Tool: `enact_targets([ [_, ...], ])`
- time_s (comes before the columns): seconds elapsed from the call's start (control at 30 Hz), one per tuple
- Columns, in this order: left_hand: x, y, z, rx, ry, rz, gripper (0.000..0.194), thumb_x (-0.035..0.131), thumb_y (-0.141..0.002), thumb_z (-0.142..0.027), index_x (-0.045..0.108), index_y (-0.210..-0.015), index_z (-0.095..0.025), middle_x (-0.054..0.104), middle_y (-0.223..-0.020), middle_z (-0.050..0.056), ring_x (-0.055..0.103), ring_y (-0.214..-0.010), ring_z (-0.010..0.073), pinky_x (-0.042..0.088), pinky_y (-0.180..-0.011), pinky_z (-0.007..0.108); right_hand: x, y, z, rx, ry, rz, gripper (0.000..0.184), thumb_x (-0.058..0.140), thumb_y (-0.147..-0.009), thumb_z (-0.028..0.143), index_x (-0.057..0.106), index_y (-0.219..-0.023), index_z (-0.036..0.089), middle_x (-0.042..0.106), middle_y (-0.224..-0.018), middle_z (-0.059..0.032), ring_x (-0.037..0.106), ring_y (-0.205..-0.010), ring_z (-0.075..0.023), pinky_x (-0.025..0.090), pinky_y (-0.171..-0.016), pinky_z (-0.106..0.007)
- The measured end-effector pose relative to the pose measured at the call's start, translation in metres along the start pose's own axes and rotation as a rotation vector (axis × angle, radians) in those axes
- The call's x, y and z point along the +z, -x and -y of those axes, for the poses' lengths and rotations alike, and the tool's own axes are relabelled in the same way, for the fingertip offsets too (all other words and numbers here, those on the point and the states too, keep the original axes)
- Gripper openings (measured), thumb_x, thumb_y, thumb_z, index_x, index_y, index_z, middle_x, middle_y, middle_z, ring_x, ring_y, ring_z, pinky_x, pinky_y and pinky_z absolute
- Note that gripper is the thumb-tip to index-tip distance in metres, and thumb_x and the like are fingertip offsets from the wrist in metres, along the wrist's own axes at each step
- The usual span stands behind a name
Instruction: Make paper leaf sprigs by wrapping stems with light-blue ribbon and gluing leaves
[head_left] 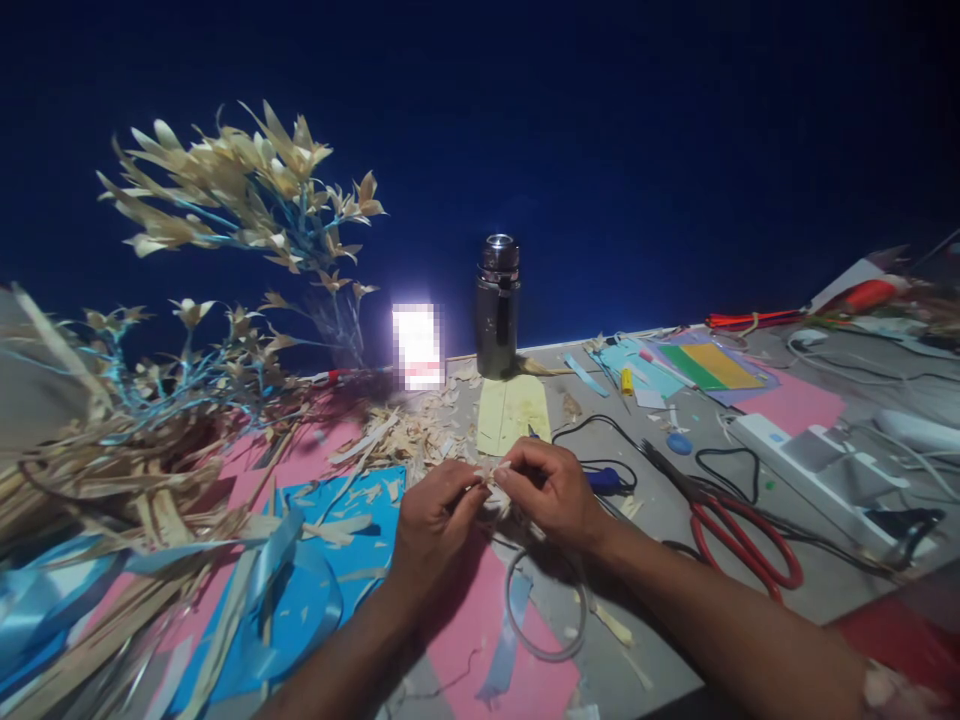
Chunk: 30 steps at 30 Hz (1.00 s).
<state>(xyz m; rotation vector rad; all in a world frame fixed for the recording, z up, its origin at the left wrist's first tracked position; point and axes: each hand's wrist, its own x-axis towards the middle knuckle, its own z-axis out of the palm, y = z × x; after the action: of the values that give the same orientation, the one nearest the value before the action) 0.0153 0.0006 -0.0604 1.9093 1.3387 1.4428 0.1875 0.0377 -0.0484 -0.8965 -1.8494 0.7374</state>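
My left hand [431, 520] and my right hand [547, 490] meet over the table, fingers pinched together on a small pale dried leaf strip [491, 472] held between them. Below the hands a light blue ribbon [517, 625] loops across a pink sheet [480, 640]. A blue sheet [337, 560] strewn with leaf scraps lies just left of my left hand.
Dried-leaf flower sprays on blue stems [240, 200] stand at the left above a heap of leaf strips [97, 480]. A steel flask [497, 305], a bright phone [418, 345], yellow paper [514, 410], red-handled scissors [739, 535], a white power strip [817, 465], cables and coloured sheets [705, 365] lie around.
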Motion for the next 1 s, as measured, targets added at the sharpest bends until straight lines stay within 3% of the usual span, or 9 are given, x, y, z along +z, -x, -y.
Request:
enact_targets([
  [0.17,0.002,0.001,-0.001,-0.109,-0.032,0.017,0.022,0.057,-0.087,-0.018,0.07,-0.069,-0.021,0.069,-0.068,0.001,0.061,-0.063,0.0158,0.046,-0.062,0.027,0.001,0.0,0.0,0.004,-0.013,0.002,0.021,0.06,-0.087,0.026,0.059,-0.067,0.019,0.054,-0.062,0.0022,0.05,-0.058,-0.0126,0.039,-0.058,-0.025],
  [0.37,0.003,0.002,0.001,-0.136,-0.03,0.019,0.025,0.056,-0.086,-0.019,0.066,-0.063,-0.021,0.063,-0.062,0.0,0.057,-0.059,0.0153,0.043,-0.058,0.027,0.001,0.001,-0.001,0.008,-0.012,0.013,0.021,0.061,-0.087,0.026,0.06,-0.067,0.019,0.054,-0.062,0.0023,0.05,-0.058,-0.0129,0.039,-0.057,-0.025],
  [0.53,0.003,0.001,-0.003,-0.336,0.158,0.004,0.026,0.06,-0.084,-0.024,0.064,-0.058,-0.02,0.055,-0.048,-0.003,0.05,-0.043,0.0125,0.039,-0.046,0.025,0.001,0.002,-0.002,-0.005,-0.055,0.0,0.026,0.06,-0.09,0.031,0.06,-0.067,0.019,0.055,-0.062,0.0019,0.051,-0.059,-0.0133,0.04,-0.059,-0.026],
  [0.67,0.004,0.0,-0.013,-0.481,0.361,0.0,0.024,0.066,-0.08,-0.029,0.065,-0.058,-0.019,0.056,-0.041,-0.003,0.053,-0.035,0.013,0.04,-0.04,0.024,-0.001,0.001,-0.001,0.008,-0.079,0.003,0.031,0.056,-0.094,0.033,0.062,-0.067,0.019,0.057,-0.063,0.0013,0.053,-0.06,-0.0138,0.04,-0.061,-0.027],
  [0.87,0.004,-0.001,-0.013,-0.577,0.465,-0.039,0.024,0.064,-0.078,-0.022,0.063,-0.055,-0.017,0.061,-0.043,0.0,0.06,-0.038,0.0142,0.045,-0.043,0.023,-0.001,0.0,-0.002,0.057,-0.132,0.002,0.031,0.054,-0.096,0.033,0.067,-0.072,0.018,0.065,-0.069,-0.0013,0.059,-0.066,-0.0158,0.044,-0.066,-0.029],
  [1.0,0.007,-0.001,-0.009,-0.66,0.567,-0.084,0.008,0.064,-0.07,-0.017,0.068,-0.062,-0.016,0.057,-0.043,-0.004,0.053,-0.035,0.0122,0.046,-0.04,0.024,0.001,0.0,-0.004,0.091,-0.125,0.042,0.021,0.058,-0.09,0.028,0.069,-0.075,0.017,0.065,-0.071,-0.0015,0.058,-0.066,-0.0155,0.043,-0.063,-0.027],
])
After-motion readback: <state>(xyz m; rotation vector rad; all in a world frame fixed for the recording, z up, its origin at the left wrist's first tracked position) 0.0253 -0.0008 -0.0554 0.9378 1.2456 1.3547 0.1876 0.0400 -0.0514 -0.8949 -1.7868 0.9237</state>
